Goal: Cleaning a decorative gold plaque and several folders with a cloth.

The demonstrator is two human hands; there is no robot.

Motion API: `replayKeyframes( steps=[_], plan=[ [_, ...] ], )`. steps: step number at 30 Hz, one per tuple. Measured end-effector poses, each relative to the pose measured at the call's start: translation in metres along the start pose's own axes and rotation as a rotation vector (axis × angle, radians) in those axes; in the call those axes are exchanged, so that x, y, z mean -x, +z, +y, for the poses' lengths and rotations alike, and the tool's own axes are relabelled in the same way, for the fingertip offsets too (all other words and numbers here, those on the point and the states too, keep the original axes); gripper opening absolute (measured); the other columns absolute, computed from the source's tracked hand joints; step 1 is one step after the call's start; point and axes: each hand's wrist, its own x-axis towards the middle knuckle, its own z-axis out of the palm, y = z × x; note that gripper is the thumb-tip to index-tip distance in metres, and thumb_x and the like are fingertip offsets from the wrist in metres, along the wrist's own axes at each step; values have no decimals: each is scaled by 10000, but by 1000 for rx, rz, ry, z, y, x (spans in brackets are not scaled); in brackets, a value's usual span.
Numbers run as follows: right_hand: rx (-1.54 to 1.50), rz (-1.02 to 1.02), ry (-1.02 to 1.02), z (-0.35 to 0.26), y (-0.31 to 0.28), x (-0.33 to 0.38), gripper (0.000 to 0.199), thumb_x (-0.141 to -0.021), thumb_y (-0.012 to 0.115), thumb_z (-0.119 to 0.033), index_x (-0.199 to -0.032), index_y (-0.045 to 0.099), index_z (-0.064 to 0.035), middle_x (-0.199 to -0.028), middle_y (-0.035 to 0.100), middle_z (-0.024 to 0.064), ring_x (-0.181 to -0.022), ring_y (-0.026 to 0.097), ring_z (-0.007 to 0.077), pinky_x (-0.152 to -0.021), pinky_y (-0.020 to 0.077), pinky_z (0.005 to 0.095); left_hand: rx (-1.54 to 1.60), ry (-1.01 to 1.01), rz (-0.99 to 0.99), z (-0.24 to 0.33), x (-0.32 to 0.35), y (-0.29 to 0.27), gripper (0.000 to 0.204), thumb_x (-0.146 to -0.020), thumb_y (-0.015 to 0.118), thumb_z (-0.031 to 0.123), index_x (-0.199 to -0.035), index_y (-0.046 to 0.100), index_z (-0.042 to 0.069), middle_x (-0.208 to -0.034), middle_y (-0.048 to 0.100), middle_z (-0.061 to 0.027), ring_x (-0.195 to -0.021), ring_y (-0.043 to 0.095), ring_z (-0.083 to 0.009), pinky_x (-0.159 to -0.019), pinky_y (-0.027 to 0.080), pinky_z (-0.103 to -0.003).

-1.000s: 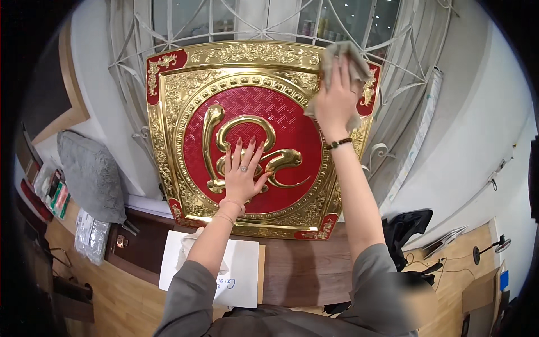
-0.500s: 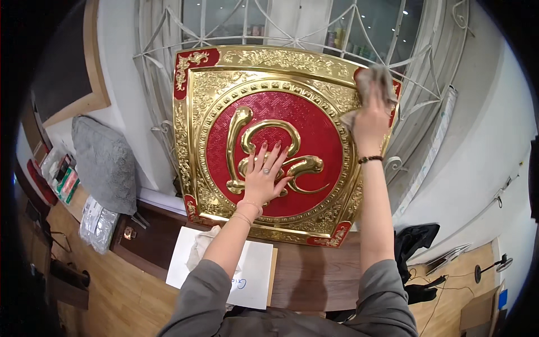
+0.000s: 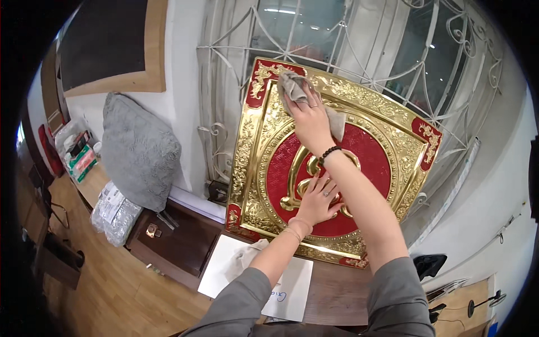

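A square gold-and-red embossed panel (image 3: 368,151) leans tilted against the window bars, with a raised gold character in its round red centre. My right hand (image 3: 312,121) presses a grey-beige cloth (image 3: 293,90) onto the panel's upper left part, near the red corner. The cloth is bunched under the fingers, and one end hangs past the wrist side. My left hand (image 3: 318,200) lies on the raised gold character with its fingers spread, holding nothing. My right forearm crosses in front of the panel and hides part of the centre.
White window bars (image 3: 365,78) stand behind the panel. Below it, on a brown wooden table (image 3: 337,292), lie a white sheet (image 3: 297,278) and a pale crumpled cloth (image 3: 245,258). Left are a grey fluffy cushion (image 3: 137,151), a plastic-wrapped package (image 3: 116,213) and a dark-framed board (image 3: 106,45).
My right hand has carried the cloth from the panel's upper right corner across to its upper left. My left hand stays on the gold character. The view has turned left.
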Motion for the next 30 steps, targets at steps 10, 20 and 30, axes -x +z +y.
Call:
replayKeyframes(
  steps=[10,20,30],
  plan=[
    [-80,47,57,-27,36,-70,548,-794,502,-9,-1330,517,-119,-1360,518,119,-1248,473,365,-1087,346,459,199,-48,-33,9,-5,-23,570,-817,640,371,-1314,515,122,-1396,457,-97,-1349,337,-303,-1126,246,-483],
    [69,-447,-175,-41,5,3,584,-725,691,-90,-1293,556,-97,-1325,549,117,-1294,452,300,-1105,340,445,297,73,14,-99,61,-158,344,-802,716,184,-1114,635,65,-1138,630,-119,-995,609,-293,-891,471,-407],
    [-41,-190,202,-120,31,72,615,-795,621,-45,-1387,461,-89,-1405,484,107,-1280,460,328,-1080,373,491,682,-678,400,-171,35,-121,389,-834,713,181,-1157,566,20,-1041,638,-147,-916,632,-274,-793,491,-346]
  ],
)
